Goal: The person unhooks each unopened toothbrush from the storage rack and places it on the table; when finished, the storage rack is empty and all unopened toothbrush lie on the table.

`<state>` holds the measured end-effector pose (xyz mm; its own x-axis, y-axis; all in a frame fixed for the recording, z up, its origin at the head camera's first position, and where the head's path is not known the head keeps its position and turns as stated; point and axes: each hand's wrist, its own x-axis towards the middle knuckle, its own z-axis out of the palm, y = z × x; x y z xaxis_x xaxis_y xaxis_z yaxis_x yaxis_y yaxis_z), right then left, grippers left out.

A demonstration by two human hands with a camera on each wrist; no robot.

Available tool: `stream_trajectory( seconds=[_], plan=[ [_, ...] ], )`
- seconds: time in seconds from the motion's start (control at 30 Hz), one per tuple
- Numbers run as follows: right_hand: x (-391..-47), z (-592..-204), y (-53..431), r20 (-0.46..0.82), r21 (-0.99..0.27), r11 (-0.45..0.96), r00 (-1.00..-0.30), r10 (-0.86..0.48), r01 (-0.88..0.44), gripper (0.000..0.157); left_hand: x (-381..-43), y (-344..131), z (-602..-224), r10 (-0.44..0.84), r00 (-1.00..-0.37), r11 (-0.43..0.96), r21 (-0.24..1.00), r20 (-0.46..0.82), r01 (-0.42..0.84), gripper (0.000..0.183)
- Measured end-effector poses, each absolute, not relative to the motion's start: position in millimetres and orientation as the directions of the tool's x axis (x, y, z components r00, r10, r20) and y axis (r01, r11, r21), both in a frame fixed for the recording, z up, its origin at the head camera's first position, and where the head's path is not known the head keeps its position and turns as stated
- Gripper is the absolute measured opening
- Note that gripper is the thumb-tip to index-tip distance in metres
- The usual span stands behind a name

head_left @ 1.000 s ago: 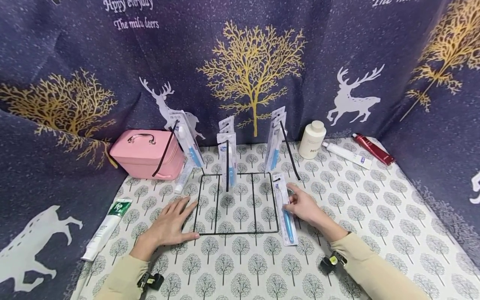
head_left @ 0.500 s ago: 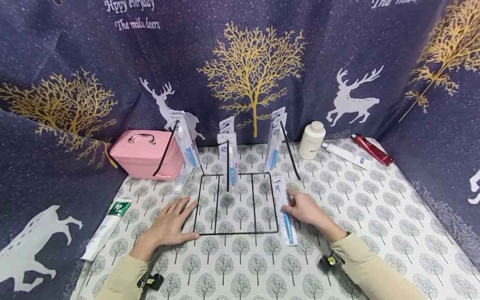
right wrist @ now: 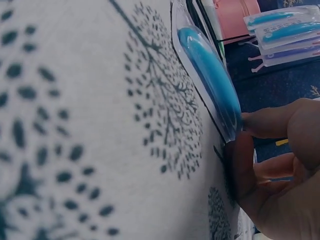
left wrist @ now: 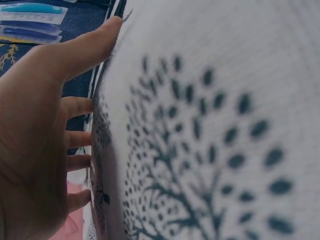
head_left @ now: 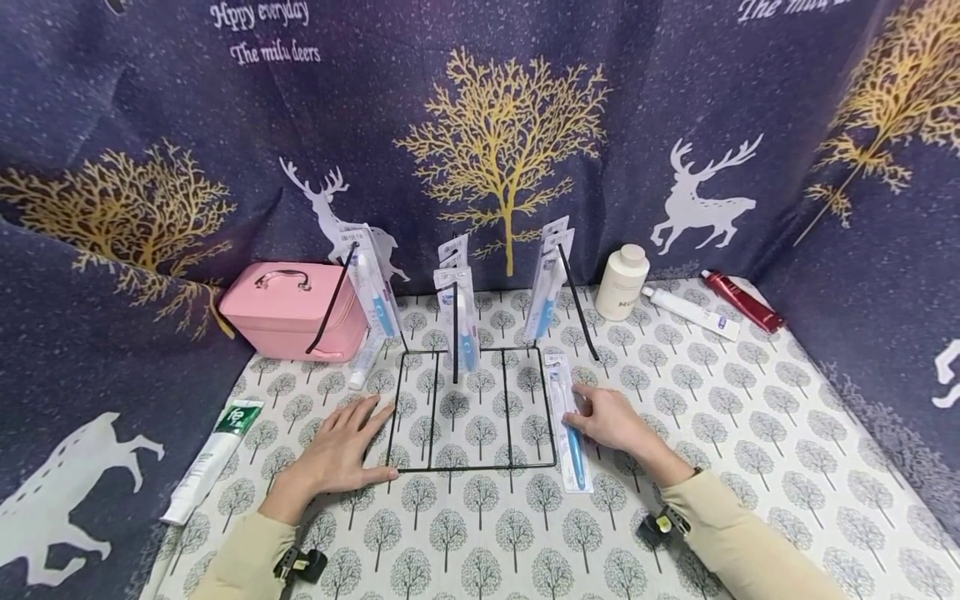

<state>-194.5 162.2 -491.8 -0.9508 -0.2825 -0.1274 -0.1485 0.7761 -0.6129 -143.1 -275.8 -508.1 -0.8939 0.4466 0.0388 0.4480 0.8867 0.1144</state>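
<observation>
A packaged toothbrush (head_left: 572,433) with a blue handle lies on the tablecloth, just right of the black wire rack (head_left: 472,469). My right hand (head_left: 611,421) pinches its right edge, thumb on top. In the right wrist view, thumb and forefinger meet at the blister pack (right wrist: 212,75). My left hand (head_left: 337,446) lies spread on the cloth at the rack's left side, its thumb tip at the near left corner of the base. More packaged toothbrushes hang from the rack's arms: a left group (head_left: 371,287), a middle group (head_left: 461,321) and a right group (head_left: 547,283).
A pink case (head_left: 288,312) stands behind on the left, with a small tube (head_left: 367,358) beside it. The green-and-white toothpaste tube (head_left: 213,462) lies far left. At the back right are a cream bottle (head_left: 624,283), a white tube (head_left: 690,312) and a red tube (head_left: 742,302).
My right hand's fingers have drawn in a little at the packaged toothbrush's edge, and the hand has shifted slightly. The pack stays almost in place. My left hand has not moved.
</observation>
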Motion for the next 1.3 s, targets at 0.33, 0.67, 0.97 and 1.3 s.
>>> stream_trajectory(
  seconds=[0.33,0.67,0.97,1.3],
  plan=[
    [-198.1,-491.5,166.7,-0.014,-0.634,0.741,-0.954,-0.298,-0.222,0.061,-143.0,-275.0,-507.5,0.449,-0.893,0.887,0.107,0.037,0.450,0.100],
    [-210.1,-484.9,168.3,0.184,-0.802,0.518,-0.948,-0.261,-0.298,0.055,-143.1,-274.9,-507.1,0.430,-0.903,0.895,0.129,-0.004,0.426,0.100],
    [-218.7,-453.7,160.6,0.436,-0.829,0.304,-0.883,-0.177,-0.470,0.054,-143.0,-274.8,-507.0,0.446,-0.894,0.887,0.113,0.034,0.447,0.099],
    [-230.2,-414.1,144.8,0.610,-0.758,0.173,-0.778,-0.153,-0.628,0.055,-143.5,-274.3,-504.6,0.454,-0.891,0.885,0.102,0.031,0.454,0.099]
  ],
)
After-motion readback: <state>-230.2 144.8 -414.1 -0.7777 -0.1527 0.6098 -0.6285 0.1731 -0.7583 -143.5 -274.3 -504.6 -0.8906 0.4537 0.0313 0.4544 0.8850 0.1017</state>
